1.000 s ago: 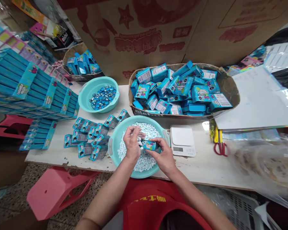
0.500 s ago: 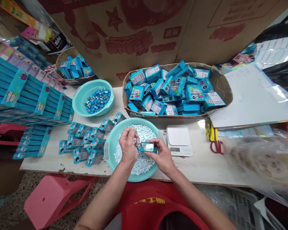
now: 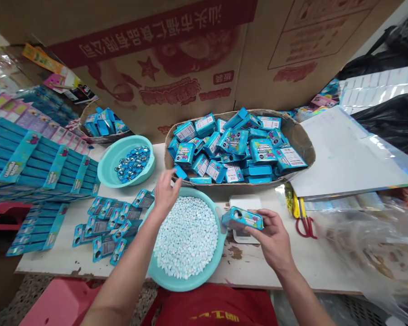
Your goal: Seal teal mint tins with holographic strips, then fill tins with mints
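Observation:
My right hand [image 3: 274,235] is closed on a small blue candy box [image 3: 242,218] and holds it just above a white scale [image 3: 246,201], to the right of a teal bowl [image 3: 190,284] full of white pellets [image 3: 187,235]. My left hand [image 3: 165,192] reaches over the bowl's far rim with its fingers loosely apart. Its fingertips are at a blue box [image 3: 180,172] lying at the front edge of a cardboard basket [image 3: 306,147], which is heaped with the same blue boxes. I cannot see a grip on that box.
Several flattened blue boxes [image 3: 112,222] lie left of the bowl. A smaller teal bowl [image 3: 105,174] holds shiny blue pieces. Stacked blue cartons [image 3: 37,158] fill the left. Red scissors [image 3: 304,224], a white sheet [image 3: 343,154] and a plastic bag [image 3: 370,244] are at the right.
The hands were together over the pellet bowl with the box between them. The right hand has carried the box right toward the scale. The left hand has let go and reached toward the basket.

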Available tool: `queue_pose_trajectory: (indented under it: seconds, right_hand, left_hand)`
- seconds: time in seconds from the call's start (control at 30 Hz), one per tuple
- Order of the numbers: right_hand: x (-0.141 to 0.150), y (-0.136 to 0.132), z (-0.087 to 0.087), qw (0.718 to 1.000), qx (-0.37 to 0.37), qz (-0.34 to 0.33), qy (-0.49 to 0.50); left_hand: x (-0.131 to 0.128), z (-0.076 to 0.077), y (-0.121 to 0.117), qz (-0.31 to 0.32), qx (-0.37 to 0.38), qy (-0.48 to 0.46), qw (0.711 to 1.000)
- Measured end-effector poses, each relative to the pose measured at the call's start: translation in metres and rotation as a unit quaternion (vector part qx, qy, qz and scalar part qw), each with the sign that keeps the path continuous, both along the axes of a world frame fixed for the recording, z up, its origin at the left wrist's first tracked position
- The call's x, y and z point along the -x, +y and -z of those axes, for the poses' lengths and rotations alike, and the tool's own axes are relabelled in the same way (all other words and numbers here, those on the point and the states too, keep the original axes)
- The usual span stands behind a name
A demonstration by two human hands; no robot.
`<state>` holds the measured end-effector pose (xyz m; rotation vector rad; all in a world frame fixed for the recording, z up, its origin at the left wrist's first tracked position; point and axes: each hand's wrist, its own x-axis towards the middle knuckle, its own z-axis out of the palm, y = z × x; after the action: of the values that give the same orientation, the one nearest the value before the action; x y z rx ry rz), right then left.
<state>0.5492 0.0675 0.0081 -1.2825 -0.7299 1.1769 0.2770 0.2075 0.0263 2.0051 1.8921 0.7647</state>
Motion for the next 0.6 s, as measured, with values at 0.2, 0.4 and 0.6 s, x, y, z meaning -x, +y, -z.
queue_pose_trajectory:
  seconds: [0.2,0.4,0.6]
  right_hand:
    - [-0.027,0.020,0.052,0.991,0.004,0.101,-0.086]
    - [-0.028,0.007,0.048,0.945,-0.033,0.100,-0.311]
    - [0.008,-0.015,0.011,0.926,-0.109,0.069,-0.354]
  left_hand:
    - [-0.055,0.007,0.107,-0.045,0.142,0.161,0.976]
    - [-0.041,-0.010,0.089,-0.117,0.057,-0.034,0.991]
    - [-0.019,-0.028,-0.023,-0.017,0.203,-0.547,0.812]
